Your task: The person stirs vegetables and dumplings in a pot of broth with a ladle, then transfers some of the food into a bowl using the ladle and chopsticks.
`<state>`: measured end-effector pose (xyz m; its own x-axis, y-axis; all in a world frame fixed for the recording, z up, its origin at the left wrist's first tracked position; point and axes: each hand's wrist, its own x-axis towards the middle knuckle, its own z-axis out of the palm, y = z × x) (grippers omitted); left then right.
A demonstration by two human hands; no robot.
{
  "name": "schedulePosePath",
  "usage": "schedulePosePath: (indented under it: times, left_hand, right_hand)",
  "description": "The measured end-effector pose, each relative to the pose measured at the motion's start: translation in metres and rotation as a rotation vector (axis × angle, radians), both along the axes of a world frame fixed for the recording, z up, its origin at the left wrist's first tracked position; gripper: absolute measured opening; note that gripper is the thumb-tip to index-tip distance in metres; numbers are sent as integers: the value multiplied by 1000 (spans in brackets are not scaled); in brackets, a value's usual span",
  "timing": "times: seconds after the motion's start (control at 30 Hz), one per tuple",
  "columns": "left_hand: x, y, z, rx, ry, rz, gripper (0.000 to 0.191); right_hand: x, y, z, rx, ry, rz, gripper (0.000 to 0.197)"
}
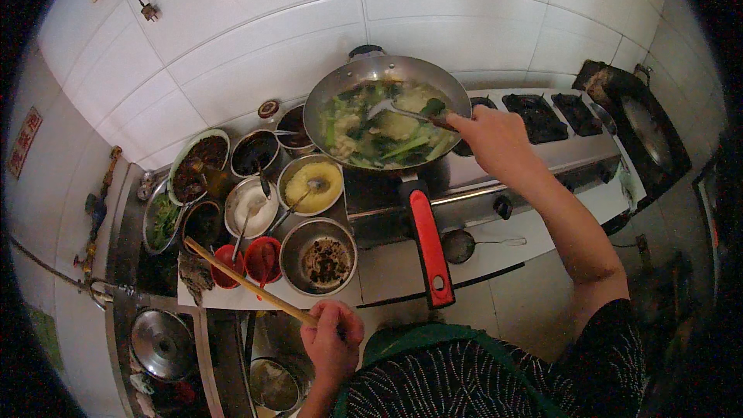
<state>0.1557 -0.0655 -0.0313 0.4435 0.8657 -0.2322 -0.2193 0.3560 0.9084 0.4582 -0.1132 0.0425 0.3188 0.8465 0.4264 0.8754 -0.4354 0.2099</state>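
My right hand (pixel 493 136) grips the handle of a metal spatula (pixel 400 109). Its blade rests among leafy greens and pale pieces in yellowish broth (pixel 371 133). These fill a steel wok (pixel 316 78) on the gas stove, whose long red-and-black handle (pixel 426 238) points towards me. In my left hand (pixel 332 331) is a long wooden stick (pixel 255 287), perhaps chopsticks, slanting up to the left over the counter. Its far end lies above two red plastic cups (pixel 223 267). Close to that hand stands a steel bowl (pixel 285 276) with dark residue inside.
Seasoning bowls crowd the left: white granules (pixel 251 212), yellow granules (pixel 313 183), dark sauce (pixel 255 151). Chopped greens fill a bowl (pixel 162 217) beside them. A strainer (pixel 460 245) lies before the stove (pixel 400 215). Bare burners (pixel 534 119) and a blackened pan (pixel 644 128) are right; a pot lid (pixel 162 342) sits lower left.
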Motion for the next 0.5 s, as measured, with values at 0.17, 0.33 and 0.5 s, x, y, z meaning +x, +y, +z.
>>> schedulePosePath:
  times: [0.17, 0.33, 0.5]
  left_hand:
    - [-1, -1, 1, -100, -99, 28, 20]
    - [-5, -1, -4, -102, -109, 21, 20]
    - [-10, 0, -6, -99, -104, -4, 19]
  right_hand:
    - [-17, -40, 20, -26, -70, 105, 29]
    - [-27, -27, 36, 41, -147, 66, 30]
    - [-19, 38, 24, 99, -247, 112, 23]
